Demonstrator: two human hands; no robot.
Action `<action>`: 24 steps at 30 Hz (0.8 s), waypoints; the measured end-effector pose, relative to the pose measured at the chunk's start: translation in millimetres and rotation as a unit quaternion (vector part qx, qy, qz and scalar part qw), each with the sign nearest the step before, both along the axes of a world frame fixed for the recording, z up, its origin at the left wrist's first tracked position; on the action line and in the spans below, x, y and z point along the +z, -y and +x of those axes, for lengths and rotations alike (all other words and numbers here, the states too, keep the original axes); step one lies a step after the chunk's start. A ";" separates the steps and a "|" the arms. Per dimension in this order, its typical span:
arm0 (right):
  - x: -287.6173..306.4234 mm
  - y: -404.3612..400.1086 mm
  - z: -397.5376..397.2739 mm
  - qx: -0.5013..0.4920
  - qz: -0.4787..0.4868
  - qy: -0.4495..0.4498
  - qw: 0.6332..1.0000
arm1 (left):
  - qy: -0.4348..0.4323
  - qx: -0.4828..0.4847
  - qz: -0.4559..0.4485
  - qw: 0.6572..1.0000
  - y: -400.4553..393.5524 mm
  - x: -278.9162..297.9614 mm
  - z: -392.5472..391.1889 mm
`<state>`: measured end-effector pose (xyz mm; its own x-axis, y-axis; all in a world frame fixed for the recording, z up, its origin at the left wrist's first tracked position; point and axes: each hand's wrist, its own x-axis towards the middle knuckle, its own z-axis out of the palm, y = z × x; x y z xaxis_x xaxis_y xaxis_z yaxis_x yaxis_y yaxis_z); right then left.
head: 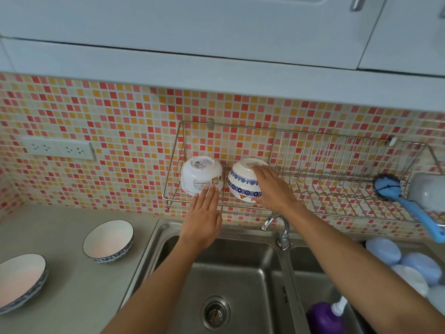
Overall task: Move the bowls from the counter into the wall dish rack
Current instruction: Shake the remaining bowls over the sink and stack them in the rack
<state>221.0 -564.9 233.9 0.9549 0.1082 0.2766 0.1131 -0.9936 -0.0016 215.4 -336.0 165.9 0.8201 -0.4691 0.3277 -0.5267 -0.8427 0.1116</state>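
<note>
Currently blue-patterned bowl [243,183] sits inverted in wall rack [313,189], right hand [272,186] clasping it; left hand [204,213] flat, fingers together, touching white bowl [199,174].

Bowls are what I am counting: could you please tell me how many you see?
4. Two sit upturned in the wall rack: a cartoon-print bowl and a blue-patterned bowl. Two blue-rimmed bowls stay on the counter, one nearer the sink, one at the left edge.
</note>
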 end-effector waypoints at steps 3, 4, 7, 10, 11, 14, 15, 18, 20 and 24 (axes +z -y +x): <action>-1.9 1.3 1.8 0.000 0.018 -0.027 0.999 | 0.002 -0.003 -0.006 1.000 0.1 -0.5 -0.5; -2.1 2.1 2.3 0.002 0.027 -0.030 0.999 | 0.004 -0.004 -0.007 1.000 -0.1 -0.7 -0.7; -2.3 3.0 1.4 0.004 0.054 -0.049 0.997 | 0.005 -0.006 -0.012 1.000 -0.5 -0.4 -1.6; -1.9 4.0 -0.4 0.009 0.091 -0.059 0.994 | 0.005 -0.004 -0.004 1.000 0.1 1.2 -2.4; -1.6 4.4 -1.6 0.013 0.100 -0.058 0.993 | 0.004 -0.004 -0.003 1.000 0.5 1.6 -2.4; -4.5 4.4 -7.7 0.014 0.132 -0.047 0.990 | 0.000 -0.004 -0.006 1.000 0.3 1.4 -1.7; -8.0 3.7 -11.0 0.008 0.140 -0.038 0.989 | -0.003 -0.002 -0.008 1.000 0.3 1.1 -1.1; -23.2 0.7 -20.4 -0.013 0.077 -0.019 0.997 | -0.014 0.001 -0.022 1.000 1.5 2.9 2.1; -30.6 -0.1 -24.6 -0.026 0.034 -0.025 0.999 | -0.025 0.006 -0.020 0.999 2.4 8.0 7.3; -34.3 0.8 -25.6 -0.032 -0.005 -0.029 0.999 | -0.042 0.042 -0.043 0.997 1.1 17.2 26.2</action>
<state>195.3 -565.7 199.6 0.9744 0.0487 0.2195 0.0489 -0.9988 0.0046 241.5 -337.1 183.1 0.8818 -0.3702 0.2922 -0.4398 -0.8693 0.2256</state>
